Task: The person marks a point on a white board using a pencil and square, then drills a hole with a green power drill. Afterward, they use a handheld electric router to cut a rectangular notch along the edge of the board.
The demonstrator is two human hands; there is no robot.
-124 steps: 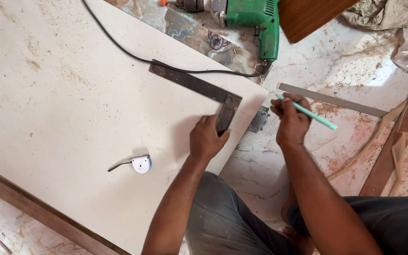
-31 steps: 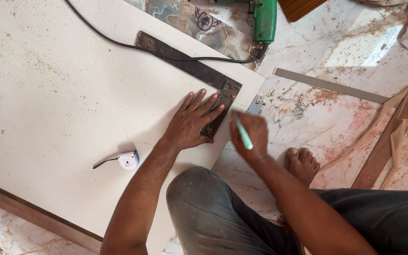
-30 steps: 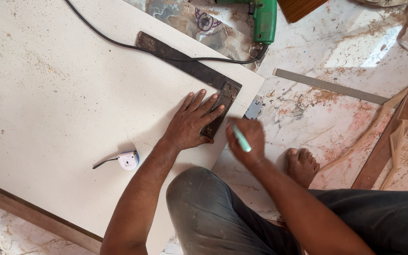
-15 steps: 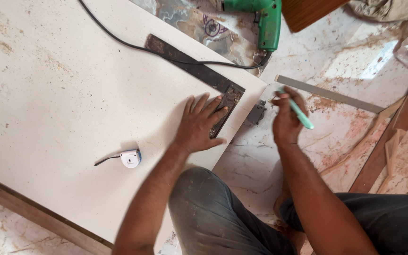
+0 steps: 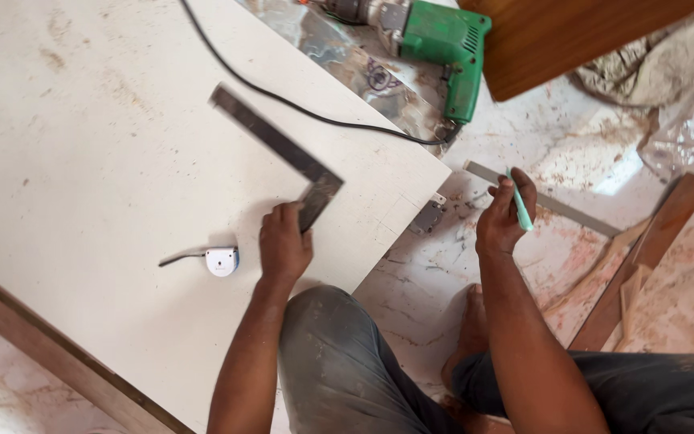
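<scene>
head camera, looking steeply down, close

A small white round tape measure (image 5: 222, 261) lies on the pale board, a green electric drill (image 5: 443, 40) with its black cord (image 5: 283, 100) rests beyond, and a brown wooden plank (image 5: 644, 257) leans across the marble floor (image 5: 443, 273).

Cream board (image 5: 82, 161), dark grey square (image 5: 279, 153), green drill (image 5: 443, 48), teal pencil (image 5: 520, 201).
</scene>
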